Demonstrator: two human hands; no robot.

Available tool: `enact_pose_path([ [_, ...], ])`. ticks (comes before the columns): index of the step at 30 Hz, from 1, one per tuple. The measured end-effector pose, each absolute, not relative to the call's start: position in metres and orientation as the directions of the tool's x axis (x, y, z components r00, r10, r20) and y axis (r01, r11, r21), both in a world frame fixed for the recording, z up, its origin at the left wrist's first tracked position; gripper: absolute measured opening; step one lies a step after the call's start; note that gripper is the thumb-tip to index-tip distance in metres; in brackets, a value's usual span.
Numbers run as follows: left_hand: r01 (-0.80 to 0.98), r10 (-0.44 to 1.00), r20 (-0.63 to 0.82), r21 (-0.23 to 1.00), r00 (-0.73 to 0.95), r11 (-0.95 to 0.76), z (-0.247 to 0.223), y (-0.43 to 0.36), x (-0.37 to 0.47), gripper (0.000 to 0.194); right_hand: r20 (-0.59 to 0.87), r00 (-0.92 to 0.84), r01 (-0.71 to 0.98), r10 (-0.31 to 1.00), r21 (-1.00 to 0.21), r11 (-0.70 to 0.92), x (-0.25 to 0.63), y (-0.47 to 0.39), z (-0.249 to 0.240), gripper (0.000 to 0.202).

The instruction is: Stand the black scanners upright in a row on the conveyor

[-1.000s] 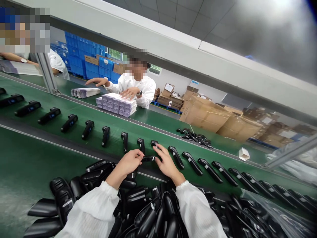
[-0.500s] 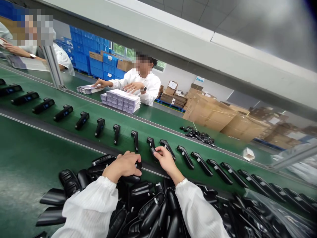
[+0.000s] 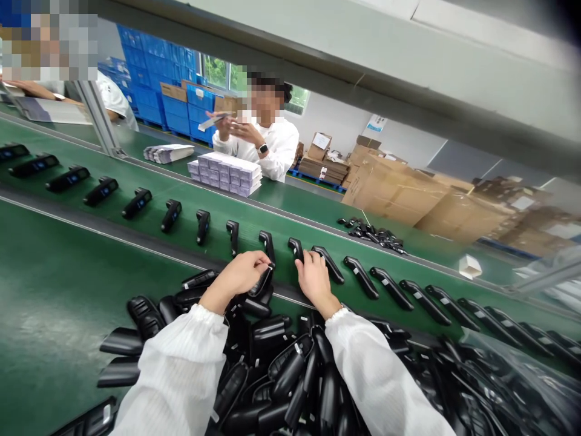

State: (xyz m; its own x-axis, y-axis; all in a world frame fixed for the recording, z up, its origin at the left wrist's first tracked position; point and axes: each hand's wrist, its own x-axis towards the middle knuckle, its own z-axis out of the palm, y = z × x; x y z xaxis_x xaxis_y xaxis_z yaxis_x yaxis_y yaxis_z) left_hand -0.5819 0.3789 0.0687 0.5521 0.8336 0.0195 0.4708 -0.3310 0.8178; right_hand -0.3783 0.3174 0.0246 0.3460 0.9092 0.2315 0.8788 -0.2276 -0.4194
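Note:
My left hand [image 3: 242, 272] is closed in a pinch at a black curved part [image 3: 262, 282], above the near edge of the green belt. My right hand [image 3: 314, 277] rests over a black handle-shaped device [image 3: 296, 247] on the belt, its fingers bent round it and hiding its lower part. A row of similar devices [image 3: 361, 277] runs along the belt to both sides, some with small white labels. Below my hands lies a large heap of black shells [image 3: 281, 369], partly covered by my white sleeves.
Across the belt a person [image 3: 267, 130] in white holds flat pieces behind stacked white-purple boxes [image 3: 224, 172]. Small black parts [image 3: 372, 233] and a white box [image 3: 469, 266] lie on the far table. A metal post [image 3: 97, 118] stands left; plastic film [image 3: 521, 375] covers parts at right.
My left hand has moved up and right, now pinching at a black part. My right hand has turned over another device. The person opposite has lifted flat pieces off the table.

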Motion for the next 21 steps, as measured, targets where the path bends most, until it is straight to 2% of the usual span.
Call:
enact_pose_path([
  [2,0.385,0.838,0.029,0.879,0.545,-0.280,0.064,0.380,-0.579,0.022,0.201,0.302,0.724,0.932,-0.684,-0.087,-0.382,0.310,0.033,0.042],
  [4,0.303,0.836,0.027,0.925,0.548,-0.228,0.061,0.379,-0.575,0.026,0.058,0.182,0.392,0.982,-0.920,-0.019,-0.389,0.304,0.041,0.041],
  [5,0.267,0.831,0.022,0.942,0.556,-0.204,0.061,0.378,-0.573,0.027,-0.020,0.104,0.206,0.994,-0.978,-0.041,-0.393,0.301,0.045,0.041],
  [7,0.215,0.815,0.009,0.963,0.579,-0.163,0.061,0.375,-0.570,0.028,-0.131,-0.029,-0.082,0.991,-0.988,-0.133,-0.400,0.296,0.052,0.042],
  [9,0.191,0.798,-0.007,0.972,0.603,-0.137,0.061,0.373,-0.568,0.026,-0.209,-0.109,-0.227,0.972,-0.947,-0.230,-0.404,0.293,0.057,0.045],
  [11,0.192,0.780,-0.015,0.972,0.625,-0.135,0.061,0.371,-0.567,0.021,-0.281,-0.155,-0.251,0.947,-0.916,-0.312,-0.403,0.291,0.059,0.047],
  [14,0.230,0.783,-0.015,0.959,0.621,-0.165,0.057,0.373,-0.569,0.014,-0.352,-0.160,-0.182,0.922,-0.908,-0.378,-0.394,0.291,0.058,0.042],
  [16,0.277,0.825,-0.003,0.942,0.566,-0.186,0.054,0.376,-0.571,0.011,-0.356,-0.059,-0.147,0.933,-0.921,-0.361,-0.385,0.294,0.055,0.038],
  [18,0.319,0.865,0.013,0.926,0.502,-0.200,0.052,0.378,-0.573,0.010,-0.321,0.116,-0.095,0.940,-0.946,-0.311,-0.377,0.298,0.049,0.033],
  [21,0.351,0.885,0.029,0.912,0.464,-0.214,0.052,0.380,-0.574,0.014,-0.201,0.327,0.175,0.923,-0.947,-0.269,-0.370,0.309,0.037,0.023],
])
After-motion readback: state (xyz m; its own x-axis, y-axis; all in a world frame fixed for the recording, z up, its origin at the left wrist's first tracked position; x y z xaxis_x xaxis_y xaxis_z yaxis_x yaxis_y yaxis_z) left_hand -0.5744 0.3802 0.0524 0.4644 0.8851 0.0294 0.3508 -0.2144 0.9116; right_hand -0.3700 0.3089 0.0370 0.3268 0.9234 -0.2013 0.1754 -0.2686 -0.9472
